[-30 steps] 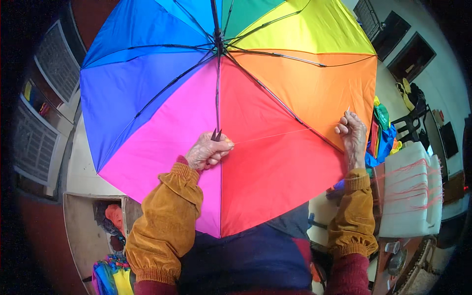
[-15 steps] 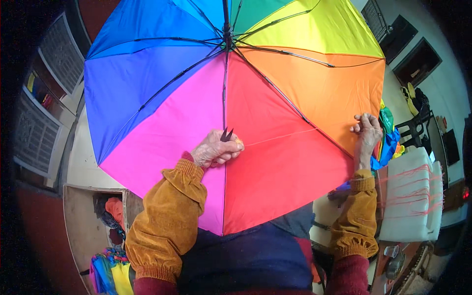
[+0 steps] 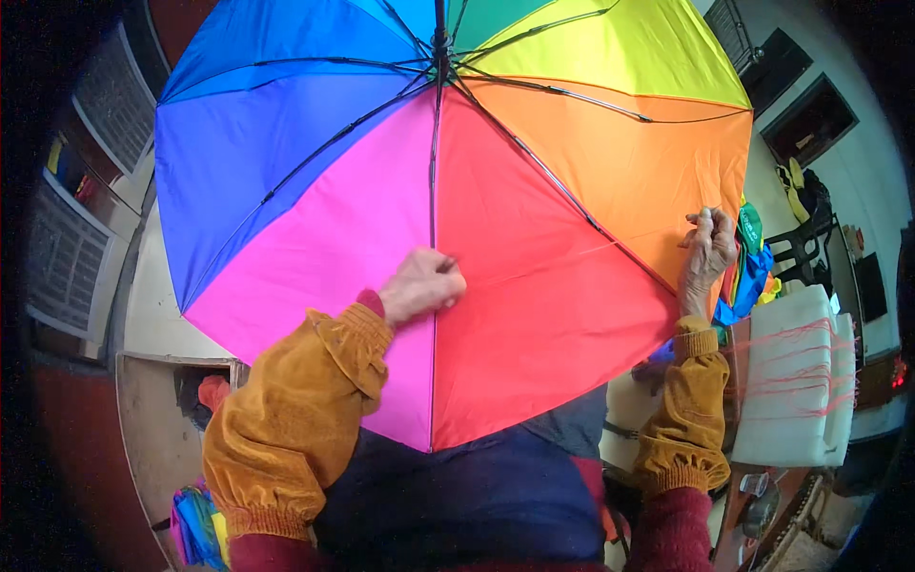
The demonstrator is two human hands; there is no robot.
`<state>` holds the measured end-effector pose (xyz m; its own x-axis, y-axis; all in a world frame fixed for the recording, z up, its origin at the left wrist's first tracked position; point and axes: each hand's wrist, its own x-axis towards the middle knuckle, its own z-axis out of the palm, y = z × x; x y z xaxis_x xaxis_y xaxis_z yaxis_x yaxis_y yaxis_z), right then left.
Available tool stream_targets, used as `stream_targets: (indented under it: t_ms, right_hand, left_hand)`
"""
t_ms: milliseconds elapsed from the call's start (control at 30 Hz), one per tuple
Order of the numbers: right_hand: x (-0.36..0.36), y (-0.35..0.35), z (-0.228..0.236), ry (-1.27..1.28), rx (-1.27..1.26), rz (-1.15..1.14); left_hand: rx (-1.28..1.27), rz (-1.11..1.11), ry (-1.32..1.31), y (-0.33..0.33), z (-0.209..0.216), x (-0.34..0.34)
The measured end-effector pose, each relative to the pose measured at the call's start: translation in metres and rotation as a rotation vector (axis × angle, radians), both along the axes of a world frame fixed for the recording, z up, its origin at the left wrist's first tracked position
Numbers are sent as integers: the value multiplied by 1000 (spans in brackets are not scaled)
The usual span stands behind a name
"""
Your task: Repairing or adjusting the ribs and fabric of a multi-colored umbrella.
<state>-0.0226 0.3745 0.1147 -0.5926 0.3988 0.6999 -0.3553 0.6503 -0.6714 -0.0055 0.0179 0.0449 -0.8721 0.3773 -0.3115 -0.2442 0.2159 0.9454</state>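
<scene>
An open umbrella with rainbow panels spreads before me, its inner side and black ribs facing up. My left hand, slightly blurred, is closed over the rib between the pink and red panels. The dark-bladed thread snips it held a moment earlier are hidden by the hand now. Over the orange panel's outer edge, my right hand is closed in a pinch with its fingertips up. A fine pale reddish thread runs faintly across the red panel between both hands.
At right, a white foam block carries many red threads, with folded colourful fabric behind it. A wooden box stands at lower left, with more bright fabric beside it. A black chair is farther right.
My left hand has turned over, and the snips' blades have gone from sight. The right hand stays pinched, moving slightly up and left. The umbrella has tilted a little.
</scene>
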Motion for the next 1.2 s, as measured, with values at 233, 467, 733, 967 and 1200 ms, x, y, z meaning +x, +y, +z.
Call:
stream_targets:
  t_ms: [233,467,733,967,1200]
  right_hand:
    - [0,-9,0,14,-27,20]
    - [-2,-11,0,-29,-34,26]
    - [-10,-8,-8,-34,62,-1]
    - [2,-53,12,-35,-210,247]
    - [-4,-75,6,-104,-377,393]
  left_hand:
    - [239,17,-318,-25,15,10]
    - [1,-48,-121,-25,34,35]
    - [-75,-183,97,-44,40,66]
    - [-57,159,214,-74,90,81]
    - [-53,318,226,-100,103,88]
